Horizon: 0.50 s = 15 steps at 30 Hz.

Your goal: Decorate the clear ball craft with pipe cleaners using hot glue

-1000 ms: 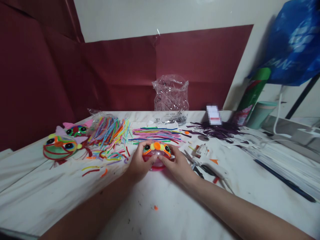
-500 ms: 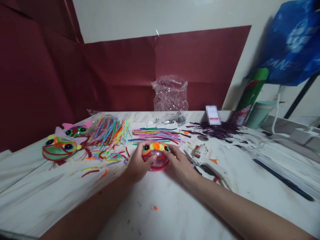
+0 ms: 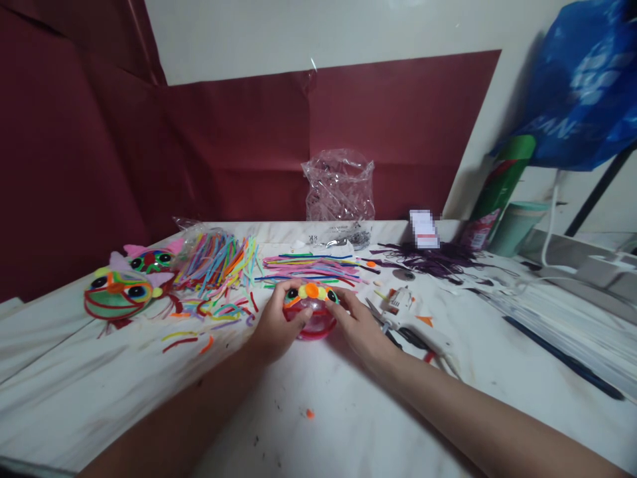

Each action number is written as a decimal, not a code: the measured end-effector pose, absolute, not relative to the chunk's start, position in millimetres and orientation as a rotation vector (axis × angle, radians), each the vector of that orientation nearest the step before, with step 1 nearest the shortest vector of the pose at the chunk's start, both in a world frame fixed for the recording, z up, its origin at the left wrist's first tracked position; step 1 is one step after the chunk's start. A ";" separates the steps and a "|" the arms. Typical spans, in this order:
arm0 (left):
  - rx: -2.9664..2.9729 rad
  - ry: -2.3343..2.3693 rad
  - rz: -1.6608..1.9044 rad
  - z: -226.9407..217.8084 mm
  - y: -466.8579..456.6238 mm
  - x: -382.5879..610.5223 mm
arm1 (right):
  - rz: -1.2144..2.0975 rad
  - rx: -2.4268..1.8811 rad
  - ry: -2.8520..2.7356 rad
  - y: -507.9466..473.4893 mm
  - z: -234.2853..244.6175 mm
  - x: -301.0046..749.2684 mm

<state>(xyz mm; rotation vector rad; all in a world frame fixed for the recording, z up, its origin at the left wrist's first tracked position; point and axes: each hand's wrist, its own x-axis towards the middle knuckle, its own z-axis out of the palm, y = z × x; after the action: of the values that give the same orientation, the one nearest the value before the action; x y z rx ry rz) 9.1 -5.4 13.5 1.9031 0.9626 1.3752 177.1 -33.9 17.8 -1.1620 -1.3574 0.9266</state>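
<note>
Toy (image 3: 319, 322) gripped by left hand (image 3: 277, 323) and right hand (image 3: 361, 326), fingers closed round its sides; right thumb has shifted off front centre, uncovering more pink.

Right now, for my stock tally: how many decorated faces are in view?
3: held face between left hand and right hand; green face at left; pink-eared face, partly hidden, behind it.

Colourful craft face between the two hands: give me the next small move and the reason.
A gentle press on the nearer black eye with the right hand might be sensible: its fingers lie right beside that eye, while the left hand steadies the opposite side of the colourful craft face. Whether the eye is loose cannot be seen.
</note>
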 end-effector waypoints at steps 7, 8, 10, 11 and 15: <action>1.885 0.883 1.350 12.5 -4.7 3.1 | 0.935 -1.166 -1.327 -32.3 16.8 178.5; 1.864 0.871 1.341 13.1 -5.3 2.2 | 0.938 -1.159 -1.324 -31.8 15.8 178.8; 1.837 0.857 1.336 14.5 -6.8 1.0 | 0.945 -1.138 -1.322 -31.2 14.2 179.2; 1.830 0.850 1.339 14.9 -7.4 0.9 | 0.951 -1.128 -1.320 -31.1 13.7 179.3; 1.809 0.837 1.380 13.4 -7.6 2.7 | 0.983 -1.112 -1.317 -32.0 14.5 179.2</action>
<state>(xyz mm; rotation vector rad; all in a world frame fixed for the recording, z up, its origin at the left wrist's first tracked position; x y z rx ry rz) 2.7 -7.6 13.4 1.8092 0.8371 1.3797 179.2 -32.0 14.5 -1.1119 -1.3174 0.9831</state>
